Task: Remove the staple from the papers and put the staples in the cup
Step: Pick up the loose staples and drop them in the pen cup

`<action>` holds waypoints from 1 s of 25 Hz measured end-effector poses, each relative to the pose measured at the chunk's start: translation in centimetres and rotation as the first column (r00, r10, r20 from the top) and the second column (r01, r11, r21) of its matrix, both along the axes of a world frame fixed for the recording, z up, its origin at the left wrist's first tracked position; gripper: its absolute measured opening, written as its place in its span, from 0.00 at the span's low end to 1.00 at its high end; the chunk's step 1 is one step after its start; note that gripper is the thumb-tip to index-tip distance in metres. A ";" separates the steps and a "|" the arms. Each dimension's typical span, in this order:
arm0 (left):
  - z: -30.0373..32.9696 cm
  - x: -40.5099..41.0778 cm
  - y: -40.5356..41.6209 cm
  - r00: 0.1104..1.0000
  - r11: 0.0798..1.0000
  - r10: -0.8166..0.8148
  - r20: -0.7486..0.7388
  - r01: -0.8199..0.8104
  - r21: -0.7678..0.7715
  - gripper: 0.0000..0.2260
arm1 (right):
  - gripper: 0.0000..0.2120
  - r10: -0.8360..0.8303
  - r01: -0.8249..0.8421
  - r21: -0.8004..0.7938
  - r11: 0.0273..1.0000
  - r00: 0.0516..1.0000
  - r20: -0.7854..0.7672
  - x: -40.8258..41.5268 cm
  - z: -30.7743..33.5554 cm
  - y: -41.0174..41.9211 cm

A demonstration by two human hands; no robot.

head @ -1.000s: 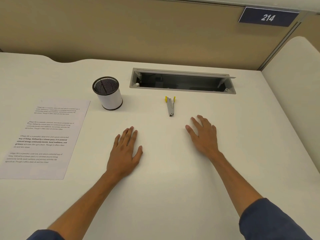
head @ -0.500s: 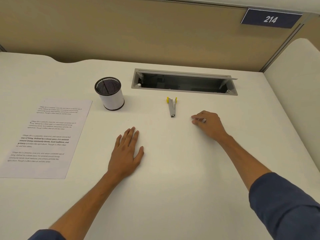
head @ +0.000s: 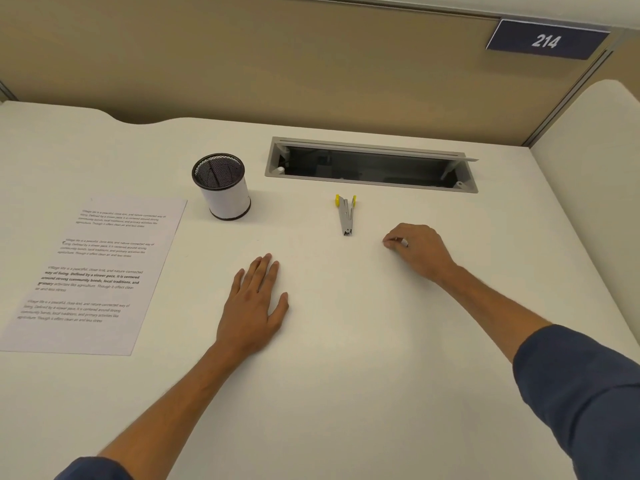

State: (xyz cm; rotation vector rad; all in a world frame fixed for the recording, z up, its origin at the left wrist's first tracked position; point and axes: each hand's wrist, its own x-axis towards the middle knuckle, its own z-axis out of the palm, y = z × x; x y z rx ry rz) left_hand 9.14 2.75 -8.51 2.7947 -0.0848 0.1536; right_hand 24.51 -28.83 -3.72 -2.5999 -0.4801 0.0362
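head view | right hand [head: 417, 249] fingers curled, empty, nearer | small grey yellow-tipped metal staple remover [head: 346, 216] just upper-left, lengthwise up-frame | left hand [head: 254, 304] flat, empty

Printed papers [head: 93, 271] flat at desk's left, white mesh-lined cup [head: 222, 187] upright just beyond their far right corner

Ahead of the left hand [head: 254, 306], the cup [head: 223, 187] shows black wire mesh inside a smooth white wrap. Beside the right hand [head: 417, 249], the staple remover [head: 346, 216] is dull grey metal with yellow plastic tips; the desk [head: 329, 393] is matt.
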 end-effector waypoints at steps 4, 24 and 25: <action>0.0 0.0 0.0 1.000 1.000 0.003 0.004 -0.003 0.005 0.29 | 0.08 0.108 -0.081 -0.251 0.965 0.989 0.096 0.0 -0.3 0.2; 0.2 0.0 0.1 1.000 1.000 -0.012 -0.013 0.012 -0.015 0.30 | 0.05 0.011 0.296 0.715 0.633 0.920 -0.391 3.3 10.4 15.3; 0.2 0.1 0.2 1.000 1.000 -0.019 -0.020 0.019 -0.022 0.31 | 0.06 0.026 0.217 0.695 0.685 0.947 -0.320 3.3 10.4 17.9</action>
